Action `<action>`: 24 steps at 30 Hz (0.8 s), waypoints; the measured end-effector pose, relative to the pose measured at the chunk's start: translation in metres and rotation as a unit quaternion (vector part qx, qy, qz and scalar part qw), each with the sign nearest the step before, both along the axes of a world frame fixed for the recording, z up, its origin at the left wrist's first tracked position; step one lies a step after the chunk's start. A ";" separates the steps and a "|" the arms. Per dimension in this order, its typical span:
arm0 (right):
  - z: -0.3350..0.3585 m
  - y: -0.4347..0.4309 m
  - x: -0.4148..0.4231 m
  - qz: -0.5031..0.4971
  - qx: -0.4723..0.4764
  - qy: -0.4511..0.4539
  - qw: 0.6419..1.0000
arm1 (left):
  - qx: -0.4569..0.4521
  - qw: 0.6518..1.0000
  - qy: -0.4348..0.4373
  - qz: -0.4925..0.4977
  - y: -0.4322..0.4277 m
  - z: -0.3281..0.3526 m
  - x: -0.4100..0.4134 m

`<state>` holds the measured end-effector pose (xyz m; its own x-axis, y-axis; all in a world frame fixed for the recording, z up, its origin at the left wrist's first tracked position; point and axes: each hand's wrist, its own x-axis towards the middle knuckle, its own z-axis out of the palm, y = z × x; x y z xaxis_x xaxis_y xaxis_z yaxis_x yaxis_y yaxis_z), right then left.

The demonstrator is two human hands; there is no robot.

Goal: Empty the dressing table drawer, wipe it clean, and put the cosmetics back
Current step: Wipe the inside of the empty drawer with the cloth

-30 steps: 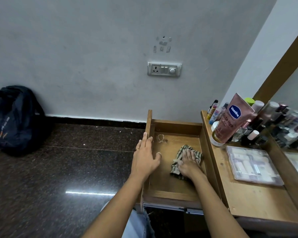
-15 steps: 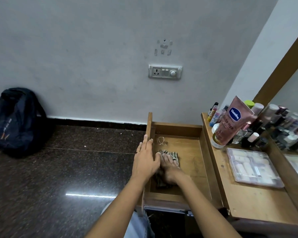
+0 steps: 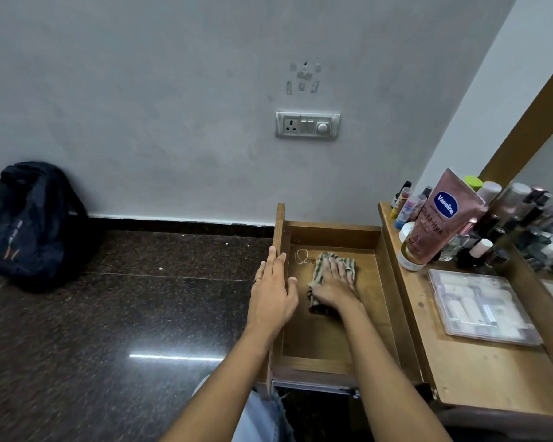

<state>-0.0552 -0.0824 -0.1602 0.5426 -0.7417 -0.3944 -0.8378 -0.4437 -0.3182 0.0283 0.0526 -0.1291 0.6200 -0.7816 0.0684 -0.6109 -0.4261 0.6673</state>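
Cloth (image 3: 319,267) in drawer (image 3: 332,333) (thread (image 3: 300,256) beside)

The drawer (image 3: 332,234) at centre frame was mid-brown wood, and the worktop (image 3: 479,371) at lower right a paler honey brown. The cloth (image 3: 339,258) bore cream and dark green stripes. The tube (image 3: 441,224) at right was rosy pink with a navy oval badge lettered white, and the cap (image 3: 473,181) behind it was lime green. The floor (image 3: 109,314) was dark brown, finely speckled. The backpack (image 3: 35,218) at left was navy with orange marks.
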 end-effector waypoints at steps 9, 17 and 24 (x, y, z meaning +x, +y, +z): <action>0.006 -0.007 0.051 0.125 0.000 0.005 0.992 | 0.011 1.000 -0.009 -0.004 -0.002 0.000 0.001; 0.013 0.049 0.004 0.150 0.032 0.009 0.988 | 0.007 1.000 0.000 -0.009 -0.002 -0.001 0.002; 0.008 0.075 -0.028 0.220 0.087 0.087 0.968 | -0.003 1.000 -0.001 -0.008 0.003 -0.001 0.000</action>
